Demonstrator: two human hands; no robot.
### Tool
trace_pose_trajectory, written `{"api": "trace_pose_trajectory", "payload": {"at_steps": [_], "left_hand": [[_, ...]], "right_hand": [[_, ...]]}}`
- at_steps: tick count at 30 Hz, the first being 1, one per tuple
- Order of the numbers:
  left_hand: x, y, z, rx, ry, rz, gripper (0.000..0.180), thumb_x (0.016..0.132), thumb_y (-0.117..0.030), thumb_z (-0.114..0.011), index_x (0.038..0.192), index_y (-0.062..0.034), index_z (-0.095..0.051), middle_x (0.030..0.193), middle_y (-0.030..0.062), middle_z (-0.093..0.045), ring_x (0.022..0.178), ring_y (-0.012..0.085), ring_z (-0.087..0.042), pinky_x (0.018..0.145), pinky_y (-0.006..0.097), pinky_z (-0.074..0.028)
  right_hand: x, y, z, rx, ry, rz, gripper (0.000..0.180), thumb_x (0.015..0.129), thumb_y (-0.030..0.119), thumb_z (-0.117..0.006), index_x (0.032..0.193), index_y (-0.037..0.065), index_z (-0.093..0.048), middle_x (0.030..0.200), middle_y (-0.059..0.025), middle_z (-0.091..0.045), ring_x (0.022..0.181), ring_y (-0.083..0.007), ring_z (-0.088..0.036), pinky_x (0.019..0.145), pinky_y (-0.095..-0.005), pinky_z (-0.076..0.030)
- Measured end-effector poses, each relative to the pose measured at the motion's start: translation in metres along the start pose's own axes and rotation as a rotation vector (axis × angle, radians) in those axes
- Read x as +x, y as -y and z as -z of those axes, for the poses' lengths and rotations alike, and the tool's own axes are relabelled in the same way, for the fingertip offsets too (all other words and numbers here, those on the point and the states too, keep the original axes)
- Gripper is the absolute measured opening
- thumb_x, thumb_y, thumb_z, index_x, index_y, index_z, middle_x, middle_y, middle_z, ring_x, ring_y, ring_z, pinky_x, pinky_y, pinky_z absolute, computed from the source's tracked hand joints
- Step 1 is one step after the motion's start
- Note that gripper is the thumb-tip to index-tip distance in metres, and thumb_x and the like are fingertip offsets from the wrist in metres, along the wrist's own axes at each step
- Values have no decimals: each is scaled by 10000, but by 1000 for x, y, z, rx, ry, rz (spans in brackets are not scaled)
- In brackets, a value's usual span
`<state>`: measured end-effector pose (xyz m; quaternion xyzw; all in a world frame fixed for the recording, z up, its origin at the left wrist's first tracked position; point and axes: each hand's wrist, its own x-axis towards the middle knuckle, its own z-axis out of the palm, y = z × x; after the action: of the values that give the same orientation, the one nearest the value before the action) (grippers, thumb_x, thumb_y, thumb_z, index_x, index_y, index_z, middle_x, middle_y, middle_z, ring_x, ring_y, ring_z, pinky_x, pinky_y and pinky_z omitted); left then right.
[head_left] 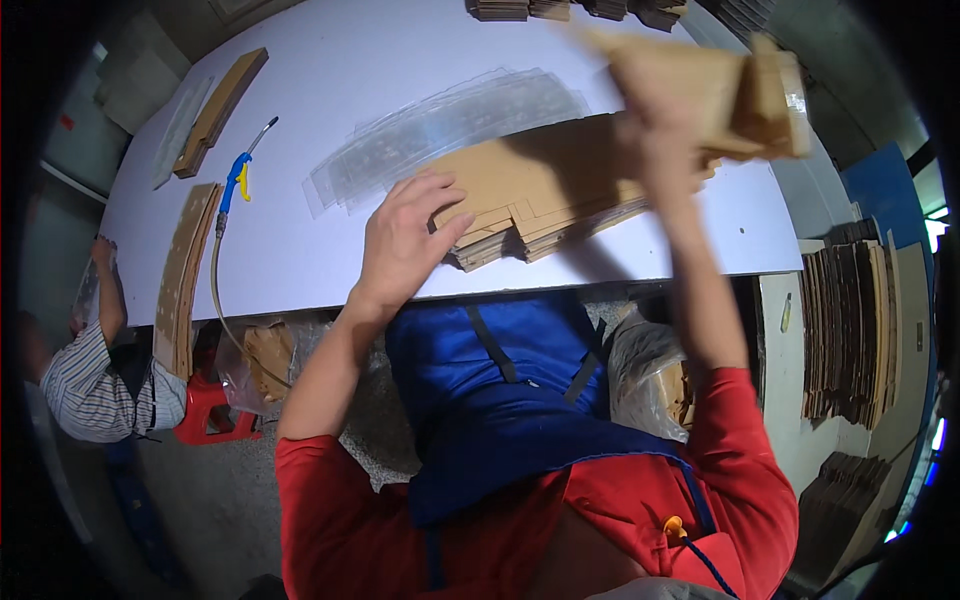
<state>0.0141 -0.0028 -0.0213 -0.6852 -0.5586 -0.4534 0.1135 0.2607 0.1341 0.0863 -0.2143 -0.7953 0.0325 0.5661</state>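
Cardboard piece (pixel 720 95) raised in right hand (pixel 655 130); left hand (pixel 405 240) on cardboard stack (pixel 540 205)

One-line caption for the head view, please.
Left hand presses a stack of flat brown cardboard blanks on a white table while right hand lifts a blurred folded cardboard piece.

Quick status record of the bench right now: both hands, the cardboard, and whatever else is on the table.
left hand: flat on the stack of flat cardboard blanks, fingers spread
right hand: raised above the table, gripping a folded cardboard piece, blurred
clear plastic sleeves: spread behind the stack
air blow gun: blue and yellow, lying left with its hose
white table: bears all of these
other person: striped sleeve, lower left
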Motion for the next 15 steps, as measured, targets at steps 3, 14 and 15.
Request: {"api": "trace_pose_trajectory", "payload": {"at_steps": [3,14,15], "left_hand": [[-4,-1,-12,-3,-70,-75,194,871,-150,-746,1029,-38,-753,1149,44,-729,1134,259,-648,984,369,-498],[46,-8,-11,200,-292,-357,58,867,-64,-715,907,-28,-694,956,42,-709,965,226,-659,869,358,-522],[48,-6,-13,195,-280,-350,93,884,-63,-705,968,-24,-699,982,51,-713,963,226,-665,860,352,-532]], "right_hand": [[-60,32,-64,-73,406,-20,305,893,55,-649,1186,86,-730,1047,-133,-683,908,-326,-650,810,-422,-524],[-77,35,-84,-274,320,25,338,981,262,-656,910,-63,-713,710,-164,-667,550,-328,-609,558,-401,-508],[-76,30,-86,-274,275,52,354,985,276,-656,913,-65,-716,711,-161,-673,543,-317,-612,545,-390,-505]]}}
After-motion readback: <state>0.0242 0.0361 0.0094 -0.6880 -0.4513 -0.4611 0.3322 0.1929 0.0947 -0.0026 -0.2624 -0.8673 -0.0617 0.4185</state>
